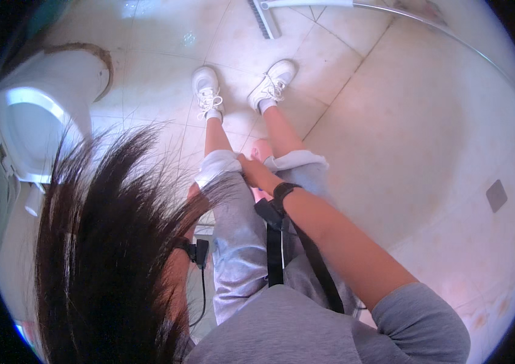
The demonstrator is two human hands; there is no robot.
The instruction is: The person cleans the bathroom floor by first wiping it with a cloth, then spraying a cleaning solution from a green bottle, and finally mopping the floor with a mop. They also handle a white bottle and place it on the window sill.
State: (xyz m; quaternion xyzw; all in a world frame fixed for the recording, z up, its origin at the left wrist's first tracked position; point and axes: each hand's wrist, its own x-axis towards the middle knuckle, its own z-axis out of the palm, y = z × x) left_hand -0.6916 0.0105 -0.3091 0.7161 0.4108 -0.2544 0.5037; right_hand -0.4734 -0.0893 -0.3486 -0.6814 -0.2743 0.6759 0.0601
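Observation:
I am bent over light grey trousers [233, 242] whose lower legs are rolled up into pale cuffs. My right hand [256, 171] grips the inner side of the left leg's rolled cuff [218, 164], its fingers curled at the fabric. At the outer side of the same leg is my left hand [193, 192], mostly covered by long dark hair [106, 242], so its fingers are hidden. The right leg's cuff [300, 160] is rolled too and untouched. Below the bare shins are white lace-up shoes [207, 85]. Each wrist carries a black strap with a small black device [201, 252].
A white toilet [33, 130] stands at the left on the tiled floor [385, 133]. At the far side lies a brush head [263, 18] with a white pole [312, 3]. A grey square [496, 196] is set at the right. Between the legs shows a pinkish shape [262, 150].

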